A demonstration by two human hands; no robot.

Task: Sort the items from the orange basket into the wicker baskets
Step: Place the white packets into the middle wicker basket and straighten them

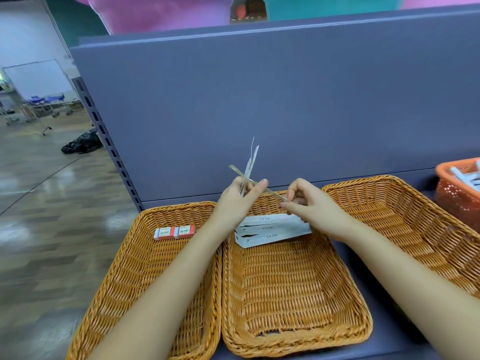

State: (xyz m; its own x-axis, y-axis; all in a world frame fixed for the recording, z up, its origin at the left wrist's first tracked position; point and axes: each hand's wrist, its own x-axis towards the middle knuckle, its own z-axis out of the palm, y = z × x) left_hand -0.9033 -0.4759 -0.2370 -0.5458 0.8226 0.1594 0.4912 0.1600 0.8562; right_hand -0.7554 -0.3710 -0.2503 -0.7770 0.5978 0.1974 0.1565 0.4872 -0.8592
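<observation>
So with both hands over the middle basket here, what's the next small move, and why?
Probably the right hand draws the thin flat stick out of the left hand, which also holds a few paper-wrapped items upright. The stick is the odd one out, so separating it likely comes first. The middle wicker basket already holds white packs; the left wicker basket holds two small boxes.

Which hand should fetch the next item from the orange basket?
Right, probably. The right hand only pinches the thin stick's end and is nearer the orange basket; the left hand grips several packets.
</observation>
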